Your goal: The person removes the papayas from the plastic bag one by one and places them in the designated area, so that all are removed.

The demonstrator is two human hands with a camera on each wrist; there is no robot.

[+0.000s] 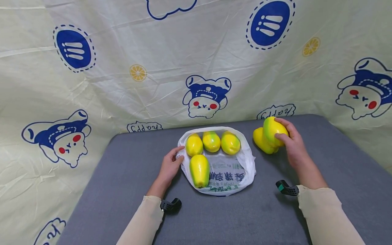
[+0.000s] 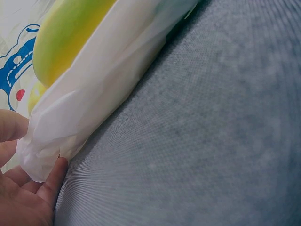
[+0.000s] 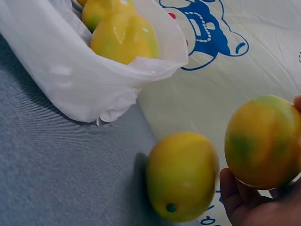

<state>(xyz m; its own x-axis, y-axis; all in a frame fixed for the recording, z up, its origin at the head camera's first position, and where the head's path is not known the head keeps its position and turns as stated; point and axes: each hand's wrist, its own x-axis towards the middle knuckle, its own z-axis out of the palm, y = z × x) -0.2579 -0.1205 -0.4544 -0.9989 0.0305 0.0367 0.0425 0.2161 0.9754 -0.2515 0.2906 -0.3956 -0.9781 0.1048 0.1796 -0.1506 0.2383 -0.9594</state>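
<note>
A white plastic bag lies with its mouth spread wide, and several yellow-green papayas sit inside it. At the bag's left edge, my left hand holds the rolled rim between thumb and fingers; the left wrist view shows the fingers under the white plastic. Right of the bag, my right hand grips a papaya above the table. Just behind and below it rests another papaya, partly hidden by the held one in the head view. In the right wrist view, this papaya lies with its stem end showing.
The grey table stretches under everything. A pale curtain printed with cartoon figures hangs along its far edge. Each wrist carries a black strap-on device.
</note>
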